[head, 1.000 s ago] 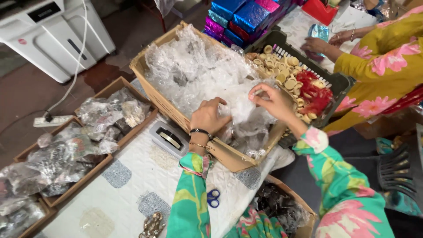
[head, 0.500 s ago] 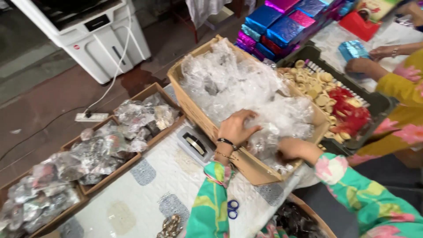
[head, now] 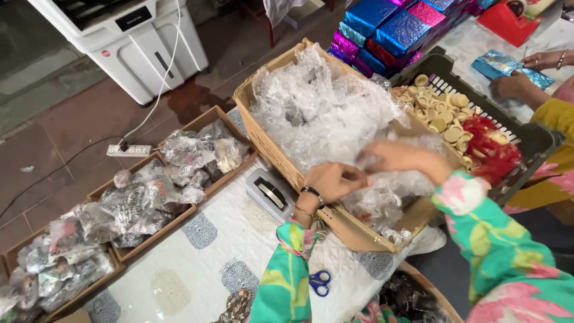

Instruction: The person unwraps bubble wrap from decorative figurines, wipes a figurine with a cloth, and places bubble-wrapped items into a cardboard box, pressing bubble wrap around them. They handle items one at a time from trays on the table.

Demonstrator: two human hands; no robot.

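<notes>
— Inside the cardboard box (head: pixel 272 140): left hand (head: pixel 335 179) and right hand (head: pixel 397 157) both pinched shut on clear plastic wrap (head: pixel 326 107).
— Picking step, seemingly; next, lifting one piece free without dragging the rest.

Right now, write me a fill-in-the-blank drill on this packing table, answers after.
1. Both hands, left hand and right hand, reach into a cardboard box full of clear ____.
2. The scissors on the cloth have ____ handles.
3. The dark crate holds pale rings and ____ pieces.
4. The power strip lies on the ____.

Answers: plastic bags; blue; red; floor
</notes>
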